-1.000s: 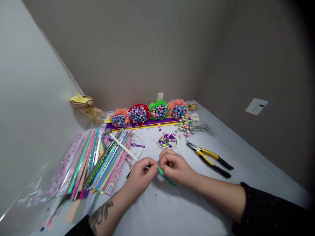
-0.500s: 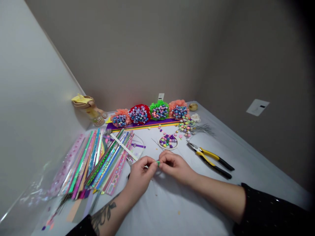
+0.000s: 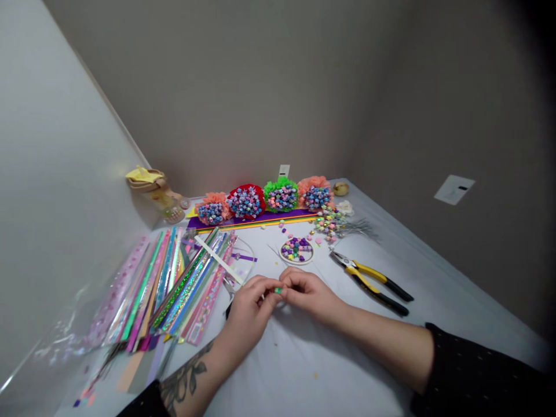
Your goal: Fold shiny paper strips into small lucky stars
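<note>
A small green paper star (image 3: 278,291) is pinched between the fingertips of both hands, above the white tabletop. My left hand (image 3: 255,301) grips it from the left, thumb and forefinger closed on it. From the other side my right hand (image 3: 306,294) holds it with bent fingers, its fingertips meeting those of the left. The fingers cover part of the star. Just beyond them stands a round dish (image 3: 284,259) of purple, pink, yellow and green paper stars (image 3: 299,246). A pair of scissors (image 3: 229,286) lies partly hidden behind my left hand.
Paper strips (image 3: 191,289) in plastic sleeves cover the left. Yellow-and-black pliers (image 3: 369,281) lie to the right, below wires (image 3: 360,227) and loose stars (image 3: 330,223). Along the back are several ruffled star bouquets (image 3: 246,201) and a tan boot-shaped holder (image 3: 163,197).
My left fingers have shifted over the green star, and it has turned slightly between the fingertips. My right hand has hardly moved.
</note>
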### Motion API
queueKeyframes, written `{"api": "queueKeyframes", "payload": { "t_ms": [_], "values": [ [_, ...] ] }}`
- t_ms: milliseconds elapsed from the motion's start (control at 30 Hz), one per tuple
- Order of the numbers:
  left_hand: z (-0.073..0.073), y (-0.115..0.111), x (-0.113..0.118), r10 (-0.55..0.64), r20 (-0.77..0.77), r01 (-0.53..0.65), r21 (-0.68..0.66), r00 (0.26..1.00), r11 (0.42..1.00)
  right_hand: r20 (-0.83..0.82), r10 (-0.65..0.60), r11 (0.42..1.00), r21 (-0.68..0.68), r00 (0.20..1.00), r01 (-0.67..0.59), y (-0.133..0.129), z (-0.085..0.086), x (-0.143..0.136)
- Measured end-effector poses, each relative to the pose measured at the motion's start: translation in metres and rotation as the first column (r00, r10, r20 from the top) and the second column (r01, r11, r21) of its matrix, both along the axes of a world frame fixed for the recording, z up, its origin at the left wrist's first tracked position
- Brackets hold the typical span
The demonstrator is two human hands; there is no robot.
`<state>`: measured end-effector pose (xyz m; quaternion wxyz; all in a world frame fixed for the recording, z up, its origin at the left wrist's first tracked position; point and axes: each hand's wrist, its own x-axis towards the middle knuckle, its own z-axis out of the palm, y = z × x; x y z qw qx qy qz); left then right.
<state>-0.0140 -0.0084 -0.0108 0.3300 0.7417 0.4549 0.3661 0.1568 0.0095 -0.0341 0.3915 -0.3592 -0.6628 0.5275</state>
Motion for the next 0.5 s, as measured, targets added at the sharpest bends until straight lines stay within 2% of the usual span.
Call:
{"api": "queueKeyframes", "payload": {
  "t_ms": [133,267,433,500],
  "values": [
    [0.001,-0.001,0.002,0.048,0.055,-0.039,-0.153,0.997,0.987,0.011,-0.02,0.999,0.03,1.0,0.02,-0.001,0.004,0.0],
    [0.0,0.001,0.003,0.116,0.135,-0.064,-0.343,0.984,0.937,0.065,-0.067,0.991,0.119,0.996,0.059,-0.002,0.007,0.0],
    [0.005,0.002,0.004,0.107,0.11,-0.06,-0.367,0.988,0.928,0.124,-0.099,0.976,0.205,0.987,0.073,-0.005,0.014,-0.001],
    [0.007,0.002,0.004,0.124,0.148,-0.062,-0.369,0.981,0.927,0.078,-0.223,0.952,0.234,0.972,0.2,-0.008,0.022,0.005]
  ]
}}
